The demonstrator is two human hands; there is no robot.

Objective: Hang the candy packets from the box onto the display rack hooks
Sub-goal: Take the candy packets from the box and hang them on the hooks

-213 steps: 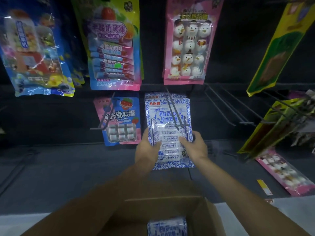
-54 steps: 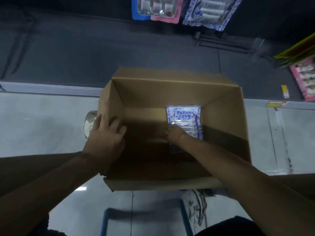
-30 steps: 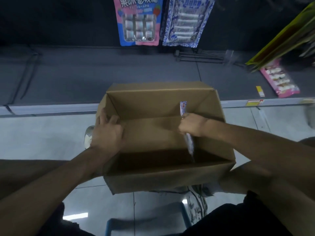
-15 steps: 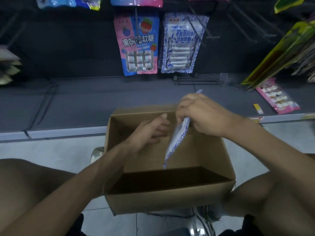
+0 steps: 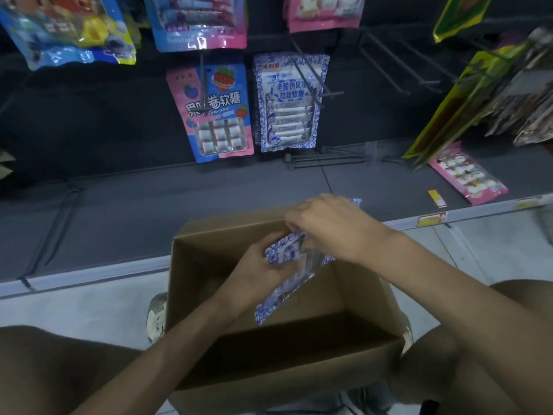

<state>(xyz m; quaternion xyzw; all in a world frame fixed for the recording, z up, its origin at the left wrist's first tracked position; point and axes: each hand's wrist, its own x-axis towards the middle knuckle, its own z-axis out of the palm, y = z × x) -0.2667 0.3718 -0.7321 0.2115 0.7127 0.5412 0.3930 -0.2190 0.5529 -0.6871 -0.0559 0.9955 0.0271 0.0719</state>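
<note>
Packet [image 5: 284, 253] — L hand [image 5: 260, 268], R hand [image 5: 332, 226] gripping.

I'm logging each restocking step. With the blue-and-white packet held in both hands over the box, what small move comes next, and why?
Probably raise the packet toward the hook carrying matching hung packets. The left hand and right hand both grip it above the box, not yet hung.

Lighting is dim overall, with a cool grey cast. The brightest area is the pale floor [image 5: 74, 304]. The rack panel [image 5: 89, 115] is near black. There are glare streaks on the glossy top-left packets [image 5: 68, 31]. Deep shadow lies low inside the box [image 5: 284, 345]. Motion blur affects the held packet [image 5: 284, 283] and the right-edge packets [image 5: 514, 94]. The shelf edge [image 5: 89, 276] bows from wide-angle distortion. Small print is unreadable.
</note>
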